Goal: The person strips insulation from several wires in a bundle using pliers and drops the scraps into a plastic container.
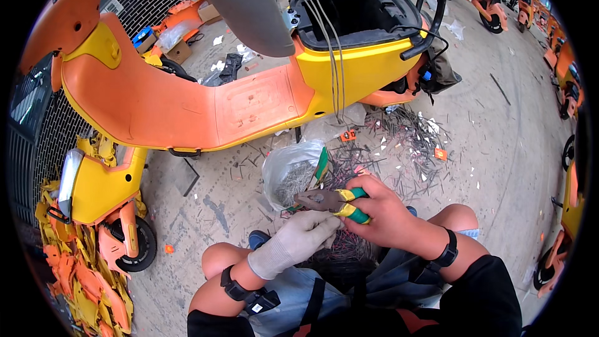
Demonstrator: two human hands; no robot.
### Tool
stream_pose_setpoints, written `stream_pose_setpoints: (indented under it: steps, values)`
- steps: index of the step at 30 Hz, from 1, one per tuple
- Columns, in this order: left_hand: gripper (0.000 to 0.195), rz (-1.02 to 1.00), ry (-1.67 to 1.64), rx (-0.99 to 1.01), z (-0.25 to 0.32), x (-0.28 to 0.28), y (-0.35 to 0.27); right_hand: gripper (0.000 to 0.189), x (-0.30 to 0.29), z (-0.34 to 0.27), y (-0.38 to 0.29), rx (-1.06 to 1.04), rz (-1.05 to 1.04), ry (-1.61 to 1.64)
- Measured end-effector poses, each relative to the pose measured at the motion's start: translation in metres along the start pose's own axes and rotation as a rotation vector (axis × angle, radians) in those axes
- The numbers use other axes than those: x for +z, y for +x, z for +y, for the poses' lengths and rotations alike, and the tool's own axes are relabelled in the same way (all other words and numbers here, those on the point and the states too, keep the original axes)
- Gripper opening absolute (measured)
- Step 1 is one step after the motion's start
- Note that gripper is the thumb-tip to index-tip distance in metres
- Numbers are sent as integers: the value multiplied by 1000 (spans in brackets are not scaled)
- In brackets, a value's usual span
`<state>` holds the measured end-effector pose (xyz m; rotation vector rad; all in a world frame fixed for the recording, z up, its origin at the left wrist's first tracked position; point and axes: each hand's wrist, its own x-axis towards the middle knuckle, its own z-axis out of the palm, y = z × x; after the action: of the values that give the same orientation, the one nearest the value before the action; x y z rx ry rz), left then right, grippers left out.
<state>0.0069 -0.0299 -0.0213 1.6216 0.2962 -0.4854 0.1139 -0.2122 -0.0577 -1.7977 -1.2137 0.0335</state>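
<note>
My right hand [381,206], bare, is closed around a pair of combination pliers [323,200] with green and yellow handles, its jaws pointing left. My left hand [304,238] wears a pale knit glove; its fingers are bunched just below the pliers, and whether they pinch something small is hidden. Beyond the pliers' jaws stands a box lined with a clear plastic bag [292,173], holding many thin metallic pieces. Below my hands, between my legs, lies a heap of dark and reddish thin strips [344,248]. More dark scraps [402,135] are strewn over the concrete floor.
An orange and yellow scooter [257,103] with an open black seat compartment [360,14] stands across the front, grey cord around its body. Orange and yellow plastic panels [84,271] are piled at the left. Other scooters [561,75] line the right. A dark flat piece [185,178] lies on the floor.
</note>
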Motion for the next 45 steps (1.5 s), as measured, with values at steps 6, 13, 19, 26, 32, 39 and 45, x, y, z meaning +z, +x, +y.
stream_pose_setpoints:
  steps: [6,13,19,26,32,39,45]
  values:
    - [30,-31,62,-60,-2,-2,2,19,-1,-1,0,10,-22,-34]
    - [27,-40,-186,-45,1,2,1,24,-5,-2,2,84,-58,31]
    - [26,-27,-202,-73,-3,0,2,23,-6,-1,-1,125,-47,43]
    - [26,-54,-177,-78,-4,-5,-1,22,-8,-1,-2,104,-58,4]
    - [26,-44,-199,-75,-5,-13,-8,22,-11,5,-5,125,-37,-29]
    - [26,76,-171,8,-3,-35,-21,21,-31,17,-4,188,10,-277]
    - [23,244,-234,0,3,-23,-16,18,-27,13,3,289,30,-133]
